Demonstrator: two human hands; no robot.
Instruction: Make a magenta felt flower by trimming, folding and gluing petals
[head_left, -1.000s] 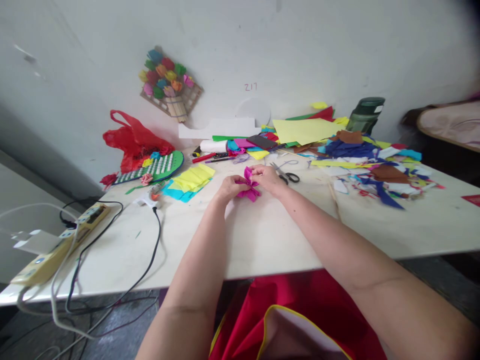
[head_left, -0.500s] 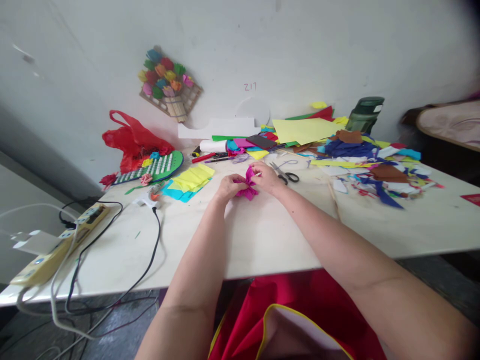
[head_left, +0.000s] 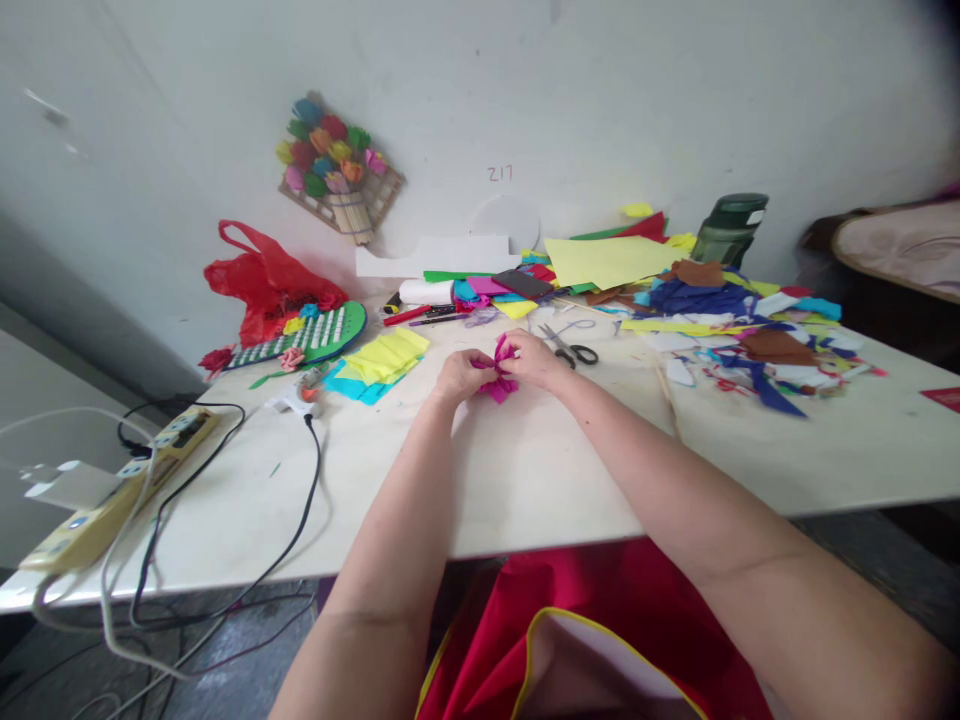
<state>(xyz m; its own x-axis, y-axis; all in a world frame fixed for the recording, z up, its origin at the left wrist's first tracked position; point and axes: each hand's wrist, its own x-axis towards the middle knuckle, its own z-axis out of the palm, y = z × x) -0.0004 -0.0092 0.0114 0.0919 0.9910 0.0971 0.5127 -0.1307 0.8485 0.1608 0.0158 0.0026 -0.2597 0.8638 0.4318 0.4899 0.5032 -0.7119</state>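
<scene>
A crumpled magenta paper flower [head_left: 501, 388] is held just above the white table, between both hands. My left hand [head_left: 462, 376] pinches its left side, thumb and fingertips together. On the other side my right hand [head_left: 531, 358] has its fingers closed on the petals at the upper right. The fingers hide part of the flower's centre. Black-handled scissors [head_left: 576, 352] lie open just right of my right hand. Yellow paper sheets [head_left: 386, 355] rest on blue paper [head_left: 360, 387] to the left of my left hand.
A glue gun [head_left: 300, 395] and a power strip [head_left: 127, 490] with trailing cables occupy the left. Behind it sit a red plastic bag [head_left: 262, 280] and a green board [head_left: 337, 335]. Paper scraps [head_left: 776, 350], a wooden stick [head_left: 667, 400] and a green bottle [head_left: 729, 230] are on the right.
The fingers of both hands have shifted slightly on the flower, and its petals look more bunched between them. Everything else on the table stays put.
</scene>
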